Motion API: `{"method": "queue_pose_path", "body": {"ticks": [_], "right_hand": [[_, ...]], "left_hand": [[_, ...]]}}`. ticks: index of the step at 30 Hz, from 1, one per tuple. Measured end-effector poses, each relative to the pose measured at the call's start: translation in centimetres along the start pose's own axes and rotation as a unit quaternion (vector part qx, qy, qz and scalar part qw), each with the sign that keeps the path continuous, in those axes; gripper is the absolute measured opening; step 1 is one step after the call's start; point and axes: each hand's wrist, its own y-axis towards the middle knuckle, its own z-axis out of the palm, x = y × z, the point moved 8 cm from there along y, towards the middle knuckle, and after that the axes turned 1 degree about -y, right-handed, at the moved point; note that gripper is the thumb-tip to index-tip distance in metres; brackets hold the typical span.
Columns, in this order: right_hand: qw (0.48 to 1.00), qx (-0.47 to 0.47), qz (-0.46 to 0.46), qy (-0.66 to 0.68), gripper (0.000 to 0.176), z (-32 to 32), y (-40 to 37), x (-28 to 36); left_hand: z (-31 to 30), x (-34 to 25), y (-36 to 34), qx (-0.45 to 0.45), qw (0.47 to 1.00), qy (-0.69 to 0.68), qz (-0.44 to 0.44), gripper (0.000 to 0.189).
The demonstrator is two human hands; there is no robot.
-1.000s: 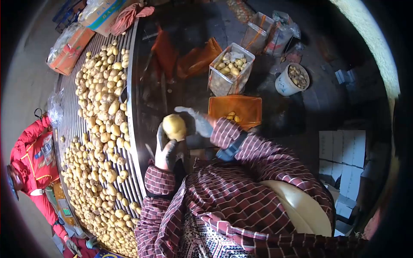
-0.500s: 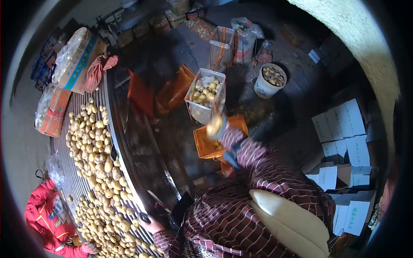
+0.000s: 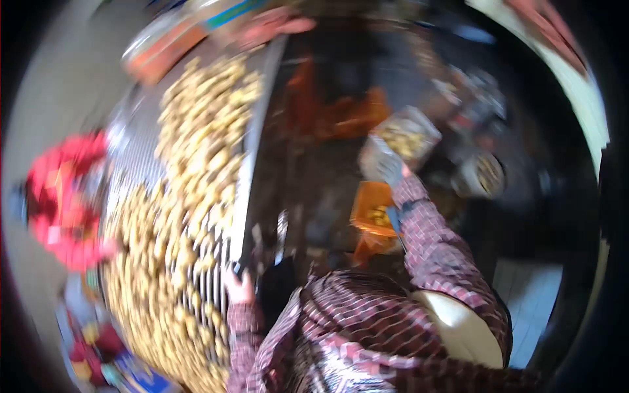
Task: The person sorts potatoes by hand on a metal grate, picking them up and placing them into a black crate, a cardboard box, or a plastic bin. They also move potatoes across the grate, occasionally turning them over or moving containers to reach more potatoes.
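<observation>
My left hand (image 3: 240, 283) is at the right edge of the ribbed conveyor, beside the spread of potatoes (image 3: 196, 157); blur hides what its fingers hold. My right hand (image 3: 392, 169), in a grey glove, reaches out to the near side of a white-lined container (image 3: 414, 139) with potatoes inside. Its fingers are smeared by motion, and no potato shows in it. Just below that hand stands an orange container (image 3: 367, 204) with some potatoes in it.
A person in red (image 3: 65, 196) stands at the conveyor's left side. A white bucket (image 3: 481, 175) is on the floor to the right. Orange sacking (image 3: 347, 114) lies beyond the containers. Cardboard (image 3: 527, 298) is at the lower right, and a packed box (image 3: 164, 49) at the upper left.
The view has turned, shifting the scene rightward. My right hand has moved from above the orange container to the white-lined one; the potato seen in it earlier no longer shows.
</observation>
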Motion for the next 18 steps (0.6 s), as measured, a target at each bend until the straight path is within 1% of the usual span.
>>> {"method": "queue_pose_path", "body": {"ticks": [1, 2, 3, 5, 6, 7, 8, 10, 11, 12, 14, 15, 16, 17, 18], "right_hand": [[0.994, -0.065, 0.088, 0.016, 0.041, 2.2, -0.6, -4.5], [0.974, -0.139, 0.174, 0.046, 0.037, 4.6, -1.6, -9.0], [0.941, -0.215, 0.248, 0.083, 0.034, 7.2, -2.8, -13.1], [0.926, -0.238, 0.291, 0.027, 0.039, 15.5, -1.4, -16.3], [0.92, -0.257, 0.297, 0.001, 0.041, 20.5, -1.4, -16.9], [0.927, -0.249, 0.277, -0.039, 0.04, 25.3, -0.5, -16.8], [0.936, -0.222, 0.256, -0.094, 0.04, 28.4, 1.0, -17.2], [0.944, -0.162, 0.21, -0.197, 0.04, 34.3, 4.0, -18.8], [0.944, -0.12, 0.186, -0.244, 0.038, 37.8, 5.3, -19.7], [0.94, -0.079, 0.158, -0.29, 0.036, 41.4, 6.3, -20.8], [0.935, -0.022, 0.155, -0.317, 0.031, 47.6, 7.7, -25.4], [0.896, 0.028, 0.166, -0.412, 0.031, 52.4, 7.6, -27.1], [0.867, 0.12, 0.126, -0.467, 0.027, 56.1, 8.2, -29.9], [0.828, 0.184, 0.072, -0.524, 0.028, 60.0, 8.3, -32.4], [0.774, 0.25, 0.084, -0.576, 0.032, 60.7, 9.7, -36.9]], "left_hand": [[-0.1, 0.4, 0.3, -0.013, 0.999, -0.032, 0.03, 0.049], [-0.4, 1.3, 0.0, -0.003, 0.998, -0.052, 0.028, 0.048], [-1.6, 1.6, -0.9, -0.04, 0.998, -0.037, 0.012, 0.046], [-4.2, 2.9, -2.5, -0.086, 0.996, -0.034, -0.005, 0.042], [-5.3, 3.7, -3.1, -0.097, 0.994, -0.045, -0.007, 0.039], [-6.1, 6.1, -4.1, -0.112, 0.992, -0.034, -0.042, 0.035], [-7.7, 7.6, -5.2, -0.142, 0.989, -0.022, -0.031, 0.034], [-9.7, 12.9, -8.2, -0.162, 0.983, -0.022, -0.087, 0.037], [-11.9, 14.0, -9.3, -0.178, 0.98, -0.027, -0.082, 0.036], [-13.2, 16.3, -11.0, -0.189, 0.974, -0.037, -0.116, 0.035], [-16.0, 20.0, -14.4, -0.223, 0.959, -0.084, -0.157, 0.036], [-17.2, 21.4, -16.0, -0.225, 0.955, -0.067, -0.183, 0.036], [-18.3, 22.8, -17.6, -0.225, 0.953, -0.051, -0.197, 0.036], [-19.1, 24.5, -19.2, -0.227, 0.95, -0.036, -0.214, 0.037], [-19.7, 26.1, -20.9, -0.227, 0.946, -0.02, -0.231, 0.037]]}}
